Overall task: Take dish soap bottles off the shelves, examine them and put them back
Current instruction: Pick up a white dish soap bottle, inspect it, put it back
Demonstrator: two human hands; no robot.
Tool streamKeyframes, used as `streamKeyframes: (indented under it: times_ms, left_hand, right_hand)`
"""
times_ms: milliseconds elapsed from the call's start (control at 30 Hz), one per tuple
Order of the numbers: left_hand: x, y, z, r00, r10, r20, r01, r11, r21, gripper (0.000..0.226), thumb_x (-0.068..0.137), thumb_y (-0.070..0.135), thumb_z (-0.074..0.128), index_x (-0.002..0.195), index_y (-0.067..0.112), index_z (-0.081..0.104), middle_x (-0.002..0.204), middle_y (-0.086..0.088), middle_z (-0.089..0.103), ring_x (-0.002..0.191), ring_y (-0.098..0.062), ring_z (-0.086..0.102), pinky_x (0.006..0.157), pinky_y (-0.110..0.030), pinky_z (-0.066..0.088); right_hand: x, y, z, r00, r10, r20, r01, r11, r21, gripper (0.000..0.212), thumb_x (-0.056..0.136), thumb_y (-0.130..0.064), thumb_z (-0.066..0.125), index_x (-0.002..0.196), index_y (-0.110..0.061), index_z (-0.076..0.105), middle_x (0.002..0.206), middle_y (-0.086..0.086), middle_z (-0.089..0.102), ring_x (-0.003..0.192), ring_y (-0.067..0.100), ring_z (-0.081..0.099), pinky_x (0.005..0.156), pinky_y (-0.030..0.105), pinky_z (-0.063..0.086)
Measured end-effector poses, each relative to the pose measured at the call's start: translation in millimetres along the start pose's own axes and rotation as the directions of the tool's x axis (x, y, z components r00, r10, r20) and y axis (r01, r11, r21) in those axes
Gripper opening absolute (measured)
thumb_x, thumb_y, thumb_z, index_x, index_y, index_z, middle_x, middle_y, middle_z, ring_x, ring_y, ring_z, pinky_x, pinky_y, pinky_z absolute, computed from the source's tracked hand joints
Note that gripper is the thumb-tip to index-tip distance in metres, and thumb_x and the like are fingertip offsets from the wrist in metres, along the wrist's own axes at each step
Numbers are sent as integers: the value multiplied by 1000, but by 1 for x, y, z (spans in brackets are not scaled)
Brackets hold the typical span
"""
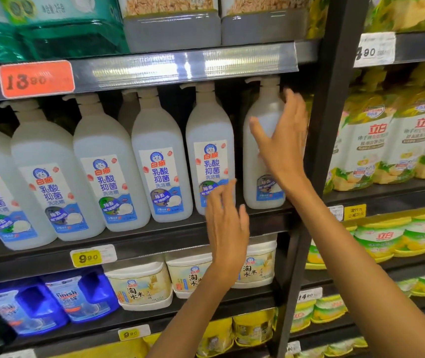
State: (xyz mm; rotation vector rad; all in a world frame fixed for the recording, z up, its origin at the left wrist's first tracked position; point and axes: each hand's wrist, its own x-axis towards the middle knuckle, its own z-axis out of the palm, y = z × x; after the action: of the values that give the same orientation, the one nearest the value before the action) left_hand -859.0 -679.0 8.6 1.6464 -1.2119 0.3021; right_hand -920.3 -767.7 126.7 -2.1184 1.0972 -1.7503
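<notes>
A row of tall white dish soap bottles stands on the middle shelf, each with a pump top and a blue-and-white label showing a cat's head. The last bottle at the right end of the row stands upright on the shelf, next to the dark upright post that splits the shelving. The right hand is spread in front of its upper half, fingers straight and apart, thumb out across the bottle's shoulder; its grip is slack and closed on nothing, and whether the palm touches the bottle cannot be told. The left hand is lower, fingers straight and pointing up, tips over the bottom of the label of the neighbouring bottle; its grip is likewise loose and holds nothing.

An orange price tag hangs on the shelf edge above, a yellow price tag on the edge below. Beneath are cream tubs and blue packs. Right of the post sit yellow-green refill pouches
</notes>
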Motion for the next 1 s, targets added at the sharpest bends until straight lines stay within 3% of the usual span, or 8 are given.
streamKeyframes:
  times_ms: [100,167,267,400,633,767,900,1000]
  left_hand:
    - [4,10,7,973,-7,229,68,964,-257,59,91,11,59,144,17,32,143,-2,38,126,1,31,94,7,24]
    - [7,11,13,944,-76,322,192,918,-348,65,91,10,60,146,18,25,148,0,34,127,1,30,86,12,22]
    - [4,9,17,913,-144,382,308,858,-412,69,90,9,60,147,20,22,149,1,34,127,2,30,94,1,27]
    - [-7,12,17,917,-174,358,327,843,-427,69,90,9,61,146,26,25,148,3,35,132,-5,34,103,-21,34]
    - [-17,12,11,923,-209,323,339,838,-427,75,87,12,66,147,25,23,149,4,34,132,-7,36,88,0,31]
    - [-19,10,0,939,-183,291,301,847,-438,84,81,19,74,146,28,22,141,10,34,130,-6,38,87,0,32]
    - [-25,15,-14,927,-182,328,336,793,-509,100,60,49,82,142,32,27,139,10,41,126,-6,43,90,-11,42]
    - [-45,23,-22,897,-228,380,422,701,-575,89,50,59,77,129,38,41,119,12,57,111,-6,57,80,-18,54]
  right_hand:
    - [11,10,-1,977,124,176,-129,992,13,93,83,-44,71,146,3,20,148,20,30,139,31,27,114,37,25]
    - [11,13,-1,978,109,177,-116,993,27,92,79,-41,75,144,2,25,144,19,34,136,30,31,111,39,31]
    - [5,13,-3,985,113,127,-124,989,84,90,77,-35,78,144,-2,28,144,15,34,133,28,35,104,43,41]
    - [-9,7,-8,996,70,49,-75,991,115,87,76,-34,79,144,-8,30,143,12,37,130,25,40,101,42,44]
    - [-50,-7,-25,998,-25,-66,39,974,224,84,73,-22,83,139,1,38,140,18,43,129,28,44,105,44,42]
    - [-69,-11,-40,995,-48,-91,73,951,300,83,71,-17,85,137,4,40,139,18,45,128,28,46,104,46,44]
    - [-72,-16,-63,995,-86,44,66,936,347,79,68,-28,85,134,-10,45,129,-4,48,110,-1,49,97,14,44]
    - [-76,-20,-77,984,-55,172,-25,901,432,77,67,-25,87,132,-24,46,127,-16,49,112,-7,51,93,11,45]
